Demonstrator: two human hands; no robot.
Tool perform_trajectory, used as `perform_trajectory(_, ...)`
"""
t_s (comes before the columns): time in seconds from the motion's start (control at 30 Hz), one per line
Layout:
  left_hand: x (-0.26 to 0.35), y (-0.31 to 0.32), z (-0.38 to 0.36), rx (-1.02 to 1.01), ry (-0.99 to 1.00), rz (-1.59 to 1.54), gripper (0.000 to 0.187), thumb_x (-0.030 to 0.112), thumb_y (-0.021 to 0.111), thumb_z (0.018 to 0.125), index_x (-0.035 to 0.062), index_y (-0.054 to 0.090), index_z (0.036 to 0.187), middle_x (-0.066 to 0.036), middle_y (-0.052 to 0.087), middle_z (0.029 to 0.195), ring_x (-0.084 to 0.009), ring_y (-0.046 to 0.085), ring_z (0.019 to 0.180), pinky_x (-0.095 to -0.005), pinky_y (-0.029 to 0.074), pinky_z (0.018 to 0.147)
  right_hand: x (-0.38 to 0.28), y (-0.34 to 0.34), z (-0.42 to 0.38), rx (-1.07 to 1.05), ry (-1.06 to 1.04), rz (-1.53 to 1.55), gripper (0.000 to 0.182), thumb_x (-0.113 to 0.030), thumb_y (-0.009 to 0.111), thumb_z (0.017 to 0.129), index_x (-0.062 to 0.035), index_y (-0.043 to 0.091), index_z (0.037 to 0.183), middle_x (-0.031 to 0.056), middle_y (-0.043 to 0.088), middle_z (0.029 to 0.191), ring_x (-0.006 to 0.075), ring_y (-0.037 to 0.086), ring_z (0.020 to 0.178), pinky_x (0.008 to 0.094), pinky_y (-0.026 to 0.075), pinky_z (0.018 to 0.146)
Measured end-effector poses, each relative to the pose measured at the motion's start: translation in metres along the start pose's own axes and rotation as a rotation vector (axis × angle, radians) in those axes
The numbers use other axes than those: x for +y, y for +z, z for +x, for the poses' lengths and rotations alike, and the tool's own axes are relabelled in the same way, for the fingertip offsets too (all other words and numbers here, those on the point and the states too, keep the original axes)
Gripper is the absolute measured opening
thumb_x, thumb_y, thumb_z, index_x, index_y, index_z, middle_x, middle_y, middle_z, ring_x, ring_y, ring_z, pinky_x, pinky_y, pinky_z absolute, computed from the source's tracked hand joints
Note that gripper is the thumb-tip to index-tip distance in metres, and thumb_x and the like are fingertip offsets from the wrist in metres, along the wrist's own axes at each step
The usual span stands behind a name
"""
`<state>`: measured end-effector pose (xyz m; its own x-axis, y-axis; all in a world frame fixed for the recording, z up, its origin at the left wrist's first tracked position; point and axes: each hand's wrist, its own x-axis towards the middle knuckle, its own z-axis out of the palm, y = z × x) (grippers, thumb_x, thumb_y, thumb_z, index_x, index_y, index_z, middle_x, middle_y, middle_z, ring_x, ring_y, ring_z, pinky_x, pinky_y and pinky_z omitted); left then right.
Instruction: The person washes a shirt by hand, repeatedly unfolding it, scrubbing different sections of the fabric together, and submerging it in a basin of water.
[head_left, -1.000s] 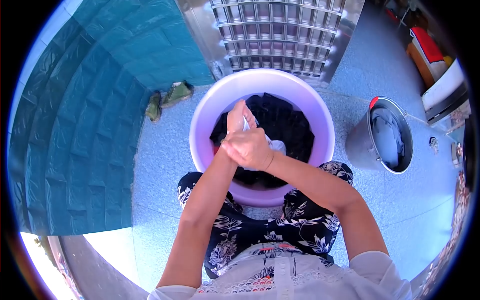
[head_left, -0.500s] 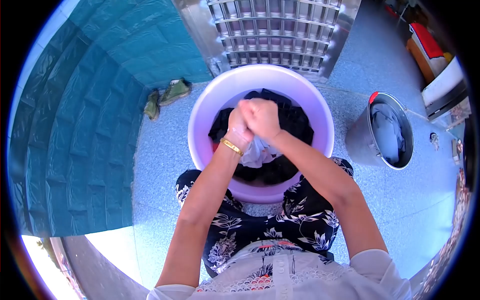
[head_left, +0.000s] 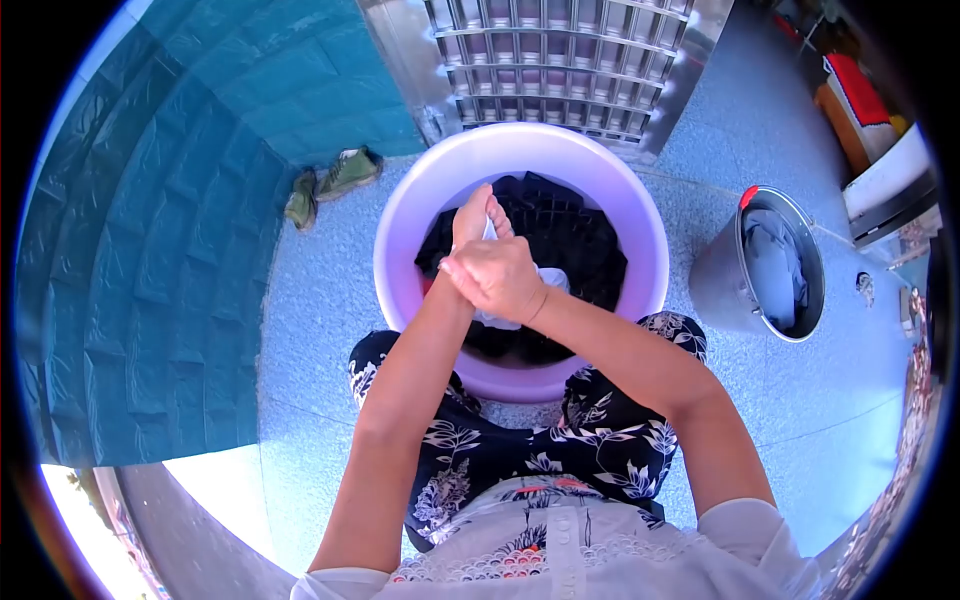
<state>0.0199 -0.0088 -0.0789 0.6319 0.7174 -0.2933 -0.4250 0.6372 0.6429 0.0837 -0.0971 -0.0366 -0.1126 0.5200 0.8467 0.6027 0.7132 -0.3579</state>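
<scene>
A white cloth (head_left: 553, 279) is bunched up between my two hands, over a round lilac tub (head_left: 520, 150). My left hand (head_left: 476, 217) is curled round part of it, and a strip of white shows at the fingers. Closer to me, my right hand (head_left: 498, 273) is closed over the cloth and lies across my left wrist, covering the bracelet there. Dark wet clothes (head_left: 570, 235) fill the tub below. A small patch of red shows at the tub's left side, beside my left wrist.
A metal bucket (head_left: 712, 285) with grey-blue cloth (head_left: 773, 262) inside stands to the right. Behind the tub is a metal grille door (head_left: 560, 80). Green shoes (head_left: 348, 174) lie by the teal-covered wall (head_left: 180, 260) on the left. My knees flank the tub.
My right hand has moved down from beside my left fingers onto my left wrist, hiding the bracelet. My left fingers now show more. The white cloth stays in my hands.
</scene>
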Motion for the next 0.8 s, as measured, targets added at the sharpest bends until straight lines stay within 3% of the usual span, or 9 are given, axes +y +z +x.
perform_trajectory(0.1, -0.002, 0.073, -0.028, 0.422, 0.165, -0.024, 0.032, 0.028, 0.053, 0.08, 0.0151, 0.038, 0.054, 0.004, 0.039, 0.056, -0.0066, 0.04, 0.058, -0.0279, 0.033, 0.05, 0.052, -0.009, 0.004, 0.113, 0.141, -0.194, 0.032, -0.022, 0.048, 0.079, -0.0089, 0.048, 0.051, 0.0087, 0.05, 0.05, 0.0277, 0.051, 0.045, 0.0367, 0.041, 0.043)
perform_trajectory(0.2, 0.001, 0.068, -0.034, 0.184, 0.203, 0.321, 0.025, 0.033, 0.056, 0.078, 0.0127, 0.046, 0.066, 0.003, 0.045, 0.06, -0.0092, 0.046, 0.07, -0.0281, 0.037, 0.06, 0.086, -0.026, 0.011, 0.088, 0.469, -0.29, 0.039, -0.028, 0.046, 0.083, -0.0058, 0.049, 0.051, 0.011, 0.047, 0.047, 0.0238, 0.05, 0.041, 0.0364, 0.038, 0.042)
perform_trajectory(0.27, 0.011, 0.057, -0.03, 0.104, 0.12, 0.301, 0.031, 0.037, 0.061, 0.073, 0.0074, 0.052, 0.073, -0.001, 0.054, 0.068, -0.0132, 0.052, 0.077, -0.0271, 0.04, 0.066, 0.083, -0.037, 0.02, 0.009, 0.85, 0.12, 0.045, -0.032, 0.048, 0.084, -0.0043, 0.045, 0.048, 0.0074, 0.04, 0.042, 0.0144, 0.043, 0.04, 0.0326, 0.035, 0.041)
perform_trajectory(0.33, 0.022, 0.054, -0.034, 0.056, 0.321, 1.534, 0.042, 0.026, 0.066, 0.071, 0.0007, 0.052, 0.101, -0.005, 0.056, 0.096, -0.0139, 0.052, 0.088, -0.0297, 0.041, 0.076, 0.086, -0.042, 0.023, 0.09, 0.965, 0.42, 0.044, -0.037, 0.049, 0.083, -0.0056, 0.045, 0.053, 0.0013, 0.037, 0.045, 0.0084, 0.038, 0.046, 0.0276, 0.033, 0.043)
perform_trajectory(0.4, 0.014, 0.043, -0.024, 0.008, 0.351, 1.616, 0.046, 0.024, 0.066, 0.07, -0.0016, 0.05, 0.105, -0.005, 0.057, 0.095, -0.014, 0.053, 0.086, -0.0282, 0.041, 0.076, 0.079, -0.049, 0.024, 0.16, 1.082, 0.906, 0.039, -0.042, 0.047, 0.083, -0.0087, 0.048, 0.064, -0.0032, 0.041, 0.056, 0.0074, 0.039, 0.053, 0.0249, 0.034, 0.048)
perform_trajectory(0.53, 0.023, 0.048, -0.028, 0.16, 0.318, 0.719, 0.026, 0.017, 0.062, 0.073, 0.0021, 0.056, 0.093, -0.004, 0.06, 0.079, -0.0146, 0.058, 0.073, -0.026, 0.043, 0.066, 0.081, -0.041, 0.016, 0.216, 1.048, 1.352, 0.032, -0.041, 0.048, 0.083, -0.0099, 0.052, 0.08, -0.0028, 0.048, 0.075, 0.0053, 0.043, 0.07, 0.0244, 0.036, 0.06)
perform_trajectory(0.57, 0.032, 0.048, -0.032, 0.088, 0.356, 0.466, 0.025, 0.017, 0.061, 0.075, 0.0045, 0.055, 0.096, -0.004, 0.059, 0.084, -0.0149, 0.056, 0.079, -0.0286, 0.043, 0.071, 0.085, -0.045, 0.021, -0.194, 1.024, 1.027, 0.03, -0.034, 0.051, 0.081, -0.007, 0.049, 0.092, 0.0016, 0.051, 0.087, 0.0125, 0.048, 0.08, 0.0254, 0.036, 0.078)
perform_trajectory(0.7, 0.068, 0.042, -0.046, -0.081, 0.559, -0.158, 0.022, 0.023, 0.057, 0.079, 0.0087, 0.054, 0.095, -0.003, 0.058, 0.087, -0.0181, 0.055, 0.082, -0.0345, 0.043, 0.078, 0.08, -0.033, -0.024, -1.14, 0.648, -0.088, 0.048, -0.037, 0.061, 0.067, -0.0037, 0.055, 0.1, 0.0148, 0.058, 0.092, 0.0202, 0.054, 0.084, 0.0299, 0.041, 0.076)
perform_trajectory(0.8, 0.081, 0.03, -0.054, -0.081, 0.582, -0.321, 0.03, 0.031, 0.054, 0.08, 0.0096, 0.052, 0.101, -0.003, 0.056, 0.096, -0.0192, 0.052, 0.093, -0.0386, 0.039, 0.086, 0.096, -0.03, -0.024, -0.971, 0.871, 0.181, 0.037, -0.028, 0.059, 0.063, -0.0016, 0.06, 0.088, 0.0124, 0.059, 0.087, 0.0258, 0.054, 0.086, 0.0301, 0.039, 0.07)
